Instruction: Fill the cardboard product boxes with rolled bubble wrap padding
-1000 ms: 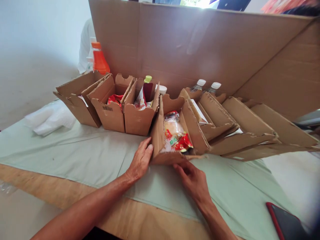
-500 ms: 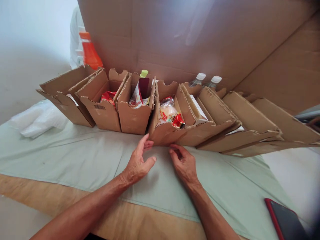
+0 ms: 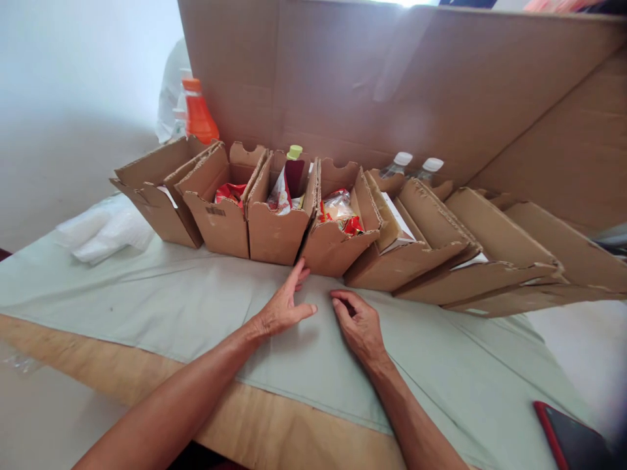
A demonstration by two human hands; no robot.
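Observation:
My left hand (image 3: 284, 305) is open above the cloth, thumb spread from the fingers. Its forefinger tip is at the lower front corner of a small cardboard box (image 3: 330, 251), and I cannot tell whether it touches. That box contains a clear and red food packet (image 3: 340, 207). My right hand (image 3: 361, 326) rests nearby with fingers curled in and nothing visible in them. To its upper right leans another cardboard box (image 3: 386, 271) with a white flat carton (image 3: 399, 222). Left of the middle, a box (image 3: 273, 235) holds a maroon and white packet (image 3: 287, 186).
More open cardboard boxes (image 3: 223, 235) line the pale green cloth (image 3: 206, 313); those at right lean. A big cardboard panel (image 3: 323, 78) rises behind. An orange bottle (image 3: 200, 114) and white-capped bottles (image 3: 402, 160) stand at the back. Bubble wrap (image 3: 110, 228) lies left, a phone (image 3: 571, 437) right.
The view has tilted up and shifted left. The box with the clear and red packet has moved back and left, away from my right hand, and its neighbour's front corner now shows.

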